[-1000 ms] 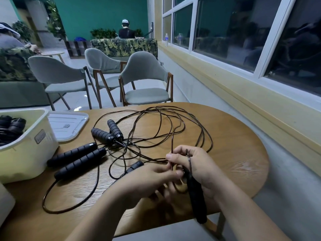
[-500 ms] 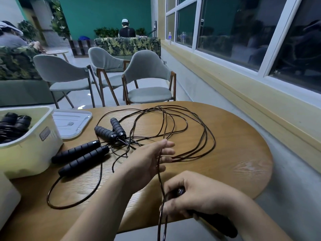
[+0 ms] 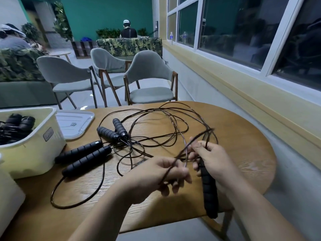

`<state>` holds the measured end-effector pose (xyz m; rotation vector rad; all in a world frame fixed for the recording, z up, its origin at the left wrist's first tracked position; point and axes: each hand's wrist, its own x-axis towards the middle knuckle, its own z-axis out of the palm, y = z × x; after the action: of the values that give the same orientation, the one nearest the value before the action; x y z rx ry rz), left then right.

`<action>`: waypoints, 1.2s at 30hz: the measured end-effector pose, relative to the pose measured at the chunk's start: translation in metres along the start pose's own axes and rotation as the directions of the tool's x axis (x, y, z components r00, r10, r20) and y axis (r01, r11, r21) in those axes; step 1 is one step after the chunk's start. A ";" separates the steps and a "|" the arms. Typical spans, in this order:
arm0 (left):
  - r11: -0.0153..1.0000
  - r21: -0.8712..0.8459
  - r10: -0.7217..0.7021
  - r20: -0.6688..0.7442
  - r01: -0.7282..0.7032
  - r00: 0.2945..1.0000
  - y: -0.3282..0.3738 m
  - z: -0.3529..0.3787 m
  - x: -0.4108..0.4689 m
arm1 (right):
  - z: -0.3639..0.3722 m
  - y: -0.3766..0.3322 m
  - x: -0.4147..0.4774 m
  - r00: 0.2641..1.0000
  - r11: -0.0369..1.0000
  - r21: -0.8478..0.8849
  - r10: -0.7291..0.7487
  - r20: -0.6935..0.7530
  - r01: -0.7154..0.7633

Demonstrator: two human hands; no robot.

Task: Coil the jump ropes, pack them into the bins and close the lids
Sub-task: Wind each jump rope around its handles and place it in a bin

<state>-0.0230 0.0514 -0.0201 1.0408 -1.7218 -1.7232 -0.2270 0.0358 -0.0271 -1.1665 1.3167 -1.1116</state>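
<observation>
While right grip [image 3: 213,160] clasps handle [image 3: 209,192], left grip [image 3: 152,174] pinches cord [image 3: 205,134]; loose handles [image 3: 83,151], bin [image 3: 34,153] lie left.

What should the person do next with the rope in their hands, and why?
Probably carry the cord pinched by the left hand across to the right hand as one more loop. The right hand grips a black handle with loops gathered at its fingers, while much cord lies loose on the table.

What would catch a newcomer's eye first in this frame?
The tangle of black cord sprawled across the round wooden table. At the near edge, the right hand grips one black handle while the left hand pinches the cord. Four more handles lie left, beside an open bin.
</observation>
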 end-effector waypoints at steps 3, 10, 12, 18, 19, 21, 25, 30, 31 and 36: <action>0.992 0.108 -0.090 0.179 0.071 0.980 -0.001 0.008 -0.001 | 0.004 0.002 0.000 0.995 0.998 -0.004 0.056 0.083 -0.056; 0.991 0.078 -0.119 0.104 0.111 0.987 -0.009 0.007 0.003 | 0.006 -0.005 -0.009 0.985 1.000 0.030 0.000 0.171 -0.005; 0.993 -0.034 -0.113 0.007 0.114 0.994 -0.010 0.004 0.005 | 0.006 -0.012 -0.017 0.965 1.000 0.013 -0.012 0.262 0.009; 0.942 -0.334 -0.136 -0.305 0.028 0.943 -0.010 -0.008 0.018 | 0.009 -0.023 -0.037 0.857 0.998 -0.061 0.013 0.516 0.021; 0.920 -0.393 -0.130 -0.316 -0.005 0.940 -0.009 -0.010 0.021 | 0.010 -0.023 -0.039 0.832 0.993 -0.108 0.029 0.554 0.037; 0.886 -0.460 -0.109 -0.334 -0.061 0.936 -0.007 -0.014 0.026 | 0.012 -0.022 -0.042 0.775 0.976 -0.204 0.069 0.628 0.078; 0.866 -0.464 -0.021 -0.408 -0.187 0.913 -0.005 -0.018 0.027 | 0.015 -0.018 -0.043 0.684 0.944 -0.320 0.183 0.706 0.077; 0.848 -0.467 0.052 -0.397 -0.250 0.916 -0.002 -0.018 0.020 | 0.011 -0.018 -0.039 0.772 0.959 -0.284 0.166 0.613 0.019; 0.854 -0.451 0.072 -0.389 -0.259 0.918 -0.002 -0.018 0.019 | 0.008 -0.020 -0.037 0.827 0.964 -0.263 0.116 0.550 0.040; 0.943 -0.232 0.160 -0.315 -0.239 0.936 -0.002 -0.014 0.007 | 0.004 -0.016 -0.024 0.969 0.987 -0.049 -0.138 0.204 0.151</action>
<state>-0.0162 0.0372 -0.0219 0.9094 -1.3192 -1.5317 -0.2212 0.0578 -0.0086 -1.4022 1.1332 -1.0314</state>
